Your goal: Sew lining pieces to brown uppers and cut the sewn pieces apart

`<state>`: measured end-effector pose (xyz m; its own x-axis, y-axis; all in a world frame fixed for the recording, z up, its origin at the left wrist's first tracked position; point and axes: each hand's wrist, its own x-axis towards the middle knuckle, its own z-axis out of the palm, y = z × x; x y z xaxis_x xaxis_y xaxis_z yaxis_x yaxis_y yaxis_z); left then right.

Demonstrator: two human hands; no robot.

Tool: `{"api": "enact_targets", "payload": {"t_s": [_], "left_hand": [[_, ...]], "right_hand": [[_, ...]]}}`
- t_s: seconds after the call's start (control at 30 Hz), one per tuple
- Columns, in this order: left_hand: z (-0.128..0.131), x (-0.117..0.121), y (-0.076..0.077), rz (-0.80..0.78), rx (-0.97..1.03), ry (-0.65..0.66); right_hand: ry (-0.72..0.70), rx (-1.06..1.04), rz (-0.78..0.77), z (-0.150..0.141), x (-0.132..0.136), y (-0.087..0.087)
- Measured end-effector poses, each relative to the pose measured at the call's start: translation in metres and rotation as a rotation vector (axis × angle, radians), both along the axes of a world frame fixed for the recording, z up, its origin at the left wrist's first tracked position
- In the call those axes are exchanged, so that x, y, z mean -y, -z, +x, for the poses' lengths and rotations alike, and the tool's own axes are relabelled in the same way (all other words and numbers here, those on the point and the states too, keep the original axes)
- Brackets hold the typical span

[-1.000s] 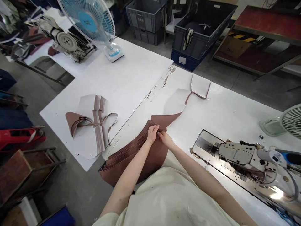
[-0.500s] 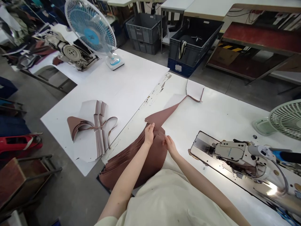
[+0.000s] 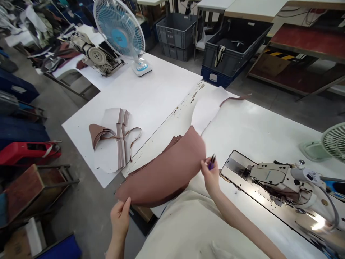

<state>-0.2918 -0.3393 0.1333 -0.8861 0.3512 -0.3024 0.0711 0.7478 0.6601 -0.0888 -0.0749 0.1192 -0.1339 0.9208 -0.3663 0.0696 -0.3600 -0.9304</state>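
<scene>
A long, curved brown leather-like panel (image 3: 167, 165) is stretched between my hands over a pile of similar brown pieces (image 3: 172, 143). My left hand (image 3: 120, 215) pinches its lower left end, just past the table edge. At the panel's right edge, my right hand (image 3: 211, 178) grips the border with closed fingers. Small purple-handled thread snips (image 3: 212, 162) with dark tips also stick up from that hand. Beyond the panel lies a joined piece, its white backing (image 3: 206, 108) facing up and a brown strip (image 3: 238, 97) trailing off its far end.
A sewing machine (image 3: 272, 176) is set into the table at right, near a green fan (image 3: 334, 140). Stacked pale and brown pieces (image 3: 121, 140) lie on the left table. A blue-white fan (image 3: 121, 36) stands behind them; grey crates (image 3: 176, 34) are on the floor.
My hands have moved apart, left hand down and left, right hand to the right. One brown panel is now spread across the pile. The joined piece shows more white backing.
</scene>
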Motion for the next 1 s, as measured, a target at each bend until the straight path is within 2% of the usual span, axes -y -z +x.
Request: {"api": "enact_targets", "payload": {"t_s": [0.1, 0.17, 0.23, 0.3, 0.37, 0.47, 0.57, 0.63, 0.7, 0.77, 0.83, 0.9, 1.0], "left_hand": [[-0.007, 0.039, 0.015, -0.131, -0.003, -0.093], [-0.008, 0.047, 0.028, -0.290, 0.161, -0.012], [-0.011, 0.043, 0.037, -0.510, 0.268, 0.100], [-0.015, 0.029, 0.037, -0.671, 0.166, 0.160], [-0.019, 0.000, 0.030, -0.614, -0.099, 0.197], [-0.021, -0.073, 0.020, -0.248, -0.379, 0.354], [-0.011, -0.166, 0.025, 0.052, -0.371, 0.663], [0.002, -0.223, 0.036, 0.095, -0.324, 0.886], [0.016, -0.266, 0.050, 0.043, -0.306, 1.054], [0.028, -0.293, 0.065, -0.040, -0.316, 1.163], [0.036, -0.307, 0.080, -0.101, -0.336, 1.196], [0.040, -0.312, 0.092, -0.076, -0.326, 1.143], [0.040, -0.311, 0.107, 0.114, -0.228, 1.010]], "right_hand": [[-0.513, 0.194, -0.082, 0.010, 0.033, 0.022], [-0.783, 0.331, -0.191, 0.014, 0.040, 0.039], [-0.961, 0.486, -0.248, 0.017, 0.038, 0.054], [-1.013, 0.556, -0.238, 0.018, 0.030, 0.061], [-0.894, 0.480, -0.242, 0.016, 0.019, 0.063], [-0.575, 0.230, -0.333, 0.002, -0.002, 0.061], [-0.413, 0.024, -0.469, -0.021, -0.022, 0.062], [-0.343, -0.043, -0.551, -0.034, -0.032, 0.066], [-0.248, -0.083, -0.587, -0.041, -0.036, 0.072], [-0.168, -0.109, -0.580, -0.039, -0.034, 0.078], [-0.131, -0.105, -0.560, -0.034, -0.027, 0.083], [-0.126, -0.080, -0.525, -0.028, -0.020, 0.086], [-0.143, -0.031, -0.452, -0.024, -0.014, 0.087]]}}
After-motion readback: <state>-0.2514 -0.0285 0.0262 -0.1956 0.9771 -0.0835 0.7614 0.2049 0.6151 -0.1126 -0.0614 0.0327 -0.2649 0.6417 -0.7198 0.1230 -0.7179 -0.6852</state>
